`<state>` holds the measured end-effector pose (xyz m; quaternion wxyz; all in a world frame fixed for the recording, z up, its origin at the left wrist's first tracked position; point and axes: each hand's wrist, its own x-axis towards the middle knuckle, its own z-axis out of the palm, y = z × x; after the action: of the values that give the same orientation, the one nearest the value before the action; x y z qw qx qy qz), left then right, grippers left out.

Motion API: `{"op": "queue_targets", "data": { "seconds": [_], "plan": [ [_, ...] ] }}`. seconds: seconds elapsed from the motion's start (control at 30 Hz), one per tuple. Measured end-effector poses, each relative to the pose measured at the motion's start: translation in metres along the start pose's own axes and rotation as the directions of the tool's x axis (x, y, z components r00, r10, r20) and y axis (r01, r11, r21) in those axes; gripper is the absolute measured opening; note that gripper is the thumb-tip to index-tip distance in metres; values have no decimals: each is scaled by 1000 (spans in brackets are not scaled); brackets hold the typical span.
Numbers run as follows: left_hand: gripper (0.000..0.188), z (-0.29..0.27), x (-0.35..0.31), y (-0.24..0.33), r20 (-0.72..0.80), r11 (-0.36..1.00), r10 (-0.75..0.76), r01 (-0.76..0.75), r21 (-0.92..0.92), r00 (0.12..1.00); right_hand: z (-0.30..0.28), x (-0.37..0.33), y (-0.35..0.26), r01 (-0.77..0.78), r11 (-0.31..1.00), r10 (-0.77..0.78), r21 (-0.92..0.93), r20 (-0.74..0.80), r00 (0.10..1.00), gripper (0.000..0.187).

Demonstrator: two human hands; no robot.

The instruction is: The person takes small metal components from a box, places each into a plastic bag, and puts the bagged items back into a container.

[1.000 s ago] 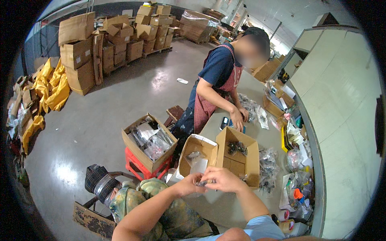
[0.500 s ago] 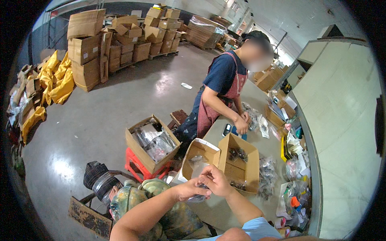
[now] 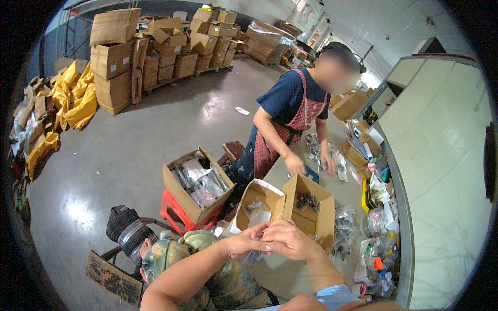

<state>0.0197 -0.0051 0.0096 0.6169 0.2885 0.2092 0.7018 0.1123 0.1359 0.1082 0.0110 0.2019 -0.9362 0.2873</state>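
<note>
Above the table's near edge my two hands meet. My left hand (image 3: 244,242) is closed on a clear plastic bag (image 3: 254,256), which hangs below its fingers. My right hand (image 3: 292,240) is closed too, its bent fingers pressed against the left fingertips; what they grip is hidden. Just beyond them stands an open white-edged carton (image 3: 248,197) with clear plastic bags inside. Beside it is an open brown carton (image 3: 321,207) holding small dark parts (image 3: 308,201), partly covered by my right hand.
Across the table (image 3: 282,272) a co-worker (image 3: 290,103) in a checked apron handles things near bagged parts (image 3: 314,147). A full carton (image 3: 199,184) rests on a red stool (image 3: 174,212) at left. Bagged parts (image 3: 344,228) and clutter line the right side.
My right hand has turned and come down over the left fingertips. The co-worker has straightened somewhat, and their hands have moved apart. The view has shifted slightly.
</note>
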Motion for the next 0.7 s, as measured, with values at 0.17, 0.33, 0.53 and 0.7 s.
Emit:
{"op": "queue_targets", "data": {
  "seconds": [0.17, 0.33, 0.53, 0.7],
  "plan": [
    [81, -6, 3, -3, 55, 1000, -20, 22, -20, 998, 12, -4, -6, -72, 996, 78, -58, 94, 993, 25],
    [76, -9, 4, -9, 2, 968, 87, -85, 235, 996, 17, -9, 2, -123, 992, 125, 28, -144, 982, 19],
    [35, -14, 8, -1, -184, 827, 290, -149, 542, 939, 12, -12, 12, -253, 957, 284, 142, -286, 915, 15],
    [15, 0, 5, 9, -289, 713, 384, -83, 696, 877, 23, -14, 16, -378, 883, 457, 279, -323, 829, 17]
  ]
}}
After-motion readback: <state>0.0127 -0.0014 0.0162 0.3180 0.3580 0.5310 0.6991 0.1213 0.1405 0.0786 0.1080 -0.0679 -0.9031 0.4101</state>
